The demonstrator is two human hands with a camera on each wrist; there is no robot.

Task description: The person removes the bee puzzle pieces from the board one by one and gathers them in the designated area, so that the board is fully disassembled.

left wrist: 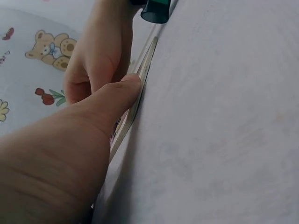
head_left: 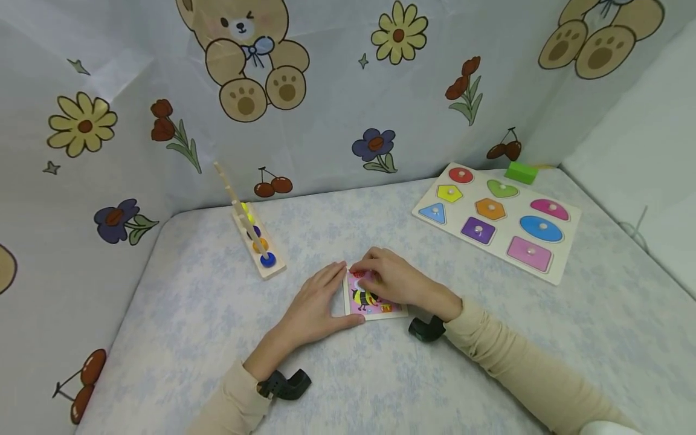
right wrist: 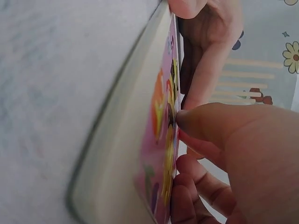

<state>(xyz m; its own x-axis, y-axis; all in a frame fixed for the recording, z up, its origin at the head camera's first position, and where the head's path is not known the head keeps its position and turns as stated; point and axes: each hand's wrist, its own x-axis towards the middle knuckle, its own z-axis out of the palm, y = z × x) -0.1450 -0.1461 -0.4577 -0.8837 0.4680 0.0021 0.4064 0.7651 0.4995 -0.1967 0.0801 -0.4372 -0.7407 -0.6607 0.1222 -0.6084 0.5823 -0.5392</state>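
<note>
A small square bee picture puzzle (head_left: 365,298) in a pale wooden frame lies flat on the table, partly covered by both hands. Along its left edge rests my left hand (head_left: 312,305), fingers stretched to the far corner and thumb (left wrist: 126,86) pressing on the near edge. Over the upper left of the picture, my right hand (head_left: 399,278) has its fingers bent and its thumb (right wrist: 191,119) on the printed surface, pinching at a piece there. Those fingers hide much of the piece, and whether it is lifted cannot be seen.
A wooden peg stand (head_left: 275,270) with coloured beads is at the back left. A knobbed shape board (head_left: 505,241) lies at the back right, with a green block (head_left: 521,173) behind it. A cartoon-printed curtain (head_left: 326,139) hangs along the table's far edge.
</note>
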